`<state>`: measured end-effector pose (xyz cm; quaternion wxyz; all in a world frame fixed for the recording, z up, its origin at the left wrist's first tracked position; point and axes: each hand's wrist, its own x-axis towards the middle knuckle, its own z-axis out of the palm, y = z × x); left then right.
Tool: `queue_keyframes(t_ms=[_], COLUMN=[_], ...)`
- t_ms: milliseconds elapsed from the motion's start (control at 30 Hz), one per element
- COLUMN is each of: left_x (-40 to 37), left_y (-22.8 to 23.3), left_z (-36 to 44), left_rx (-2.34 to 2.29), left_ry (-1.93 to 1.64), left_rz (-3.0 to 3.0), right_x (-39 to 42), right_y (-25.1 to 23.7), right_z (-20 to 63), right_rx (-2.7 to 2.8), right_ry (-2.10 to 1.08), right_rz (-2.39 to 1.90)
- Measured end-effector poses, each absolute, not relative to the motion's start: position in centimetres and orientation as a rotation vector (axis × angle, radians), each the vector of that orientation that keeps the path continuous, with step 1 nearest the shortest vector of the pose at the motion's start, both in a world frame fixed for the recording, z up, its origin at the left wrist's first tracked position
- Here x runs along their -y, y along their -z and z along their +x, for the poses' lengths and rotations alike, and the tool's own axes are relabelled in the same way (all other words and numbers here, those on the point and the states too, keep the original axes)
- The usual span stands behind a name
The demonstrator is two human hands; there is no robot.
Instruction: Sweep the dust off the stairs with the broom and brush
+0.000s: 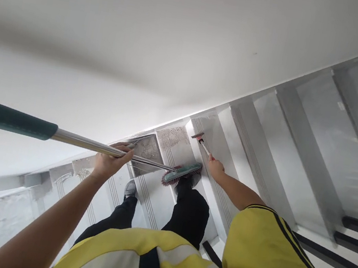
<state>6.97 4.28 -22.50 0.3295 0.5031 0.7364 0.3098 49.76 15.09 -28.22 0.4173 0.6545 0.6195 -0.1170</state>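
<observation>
Fingers of the left hand wrap the silver metal mop pole; the right hand grips a red-handled scraper.

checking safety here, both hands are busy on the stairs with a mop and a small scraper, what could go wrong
The left hand grips the long mop pole and the right hand the scraper, so neither is free to catch a fall on the stairs. The mop head lies right by the shoes, a likely trip point.
</observation>
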Motion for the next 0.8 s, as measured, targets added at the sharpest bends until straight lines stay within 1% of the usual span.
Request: queue_keyframes(t_ms=[100, 267, 333, 533, 600, 733, 800], left_x=[-4.4, -4.3, -4.4, -4.6, -4.5, -4.3, -4.2], left_y=[22.2, 21.9, 21.9, 22.1, 22.1, 21.9, 21.9], left_z=[7.2, 7.5, 7.6, 8.0, 8.1, 8.0, 8.0], left_rx=[-1.929, -1.938, -1.936, -1.972, -1.976, -1.942, -1.942], left_ry=[-0.815, -0.797, -0.802, -0.757, -0.754, -0.788, -0.801], left_rz=[1.334, 1.349, 1.364, 1.359, 1.364, 1.394, 1.403], right_x=[-14.8, -19.0, -18.5, -11.6, -12.0, -15.4, -15.6], right_y=[28.1, 29.2, 29.5, 29.1, 29.4, 31.1, 31.7], right_z=[48.6, 44.5, 45.0, 50.1, 49.6, 46.7, 46.6], right_rx=[-1.589, -1.698, -1.684, -1.603, -1.621, -1.704, -1.711], right_ry=[0.272, 0.158, 0.113, 0.103, 0.078, 0.026, 0.007], right_rz=[1.665, 1.726, 1.742, 1.715, 1.697, 1.674, 1.708])
